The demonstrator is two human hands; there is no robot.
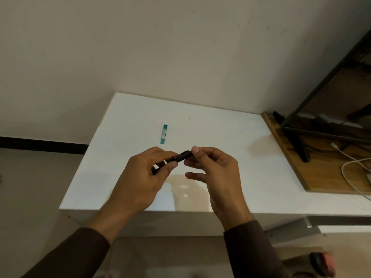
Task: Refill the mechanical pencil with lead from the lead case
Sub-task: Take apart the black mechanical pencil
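Black mechanical pencil (181, 156) between both hands' grip.

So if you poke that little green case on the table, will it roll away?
Probably not. The lead case looks flat and lies flat on the table, so it should slide rather than roll. It looks thin and small, so likely light and easy to knock.

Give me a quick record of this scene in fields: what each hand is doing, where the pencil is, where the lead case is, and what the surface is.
left hand: grips the black mechanical pencil over the table
right hand: pinches the pencil's other end
lead case: teal, lying flat on the table beyond the hands, untouched
surface: white table
beside it: wooden board with a white cable
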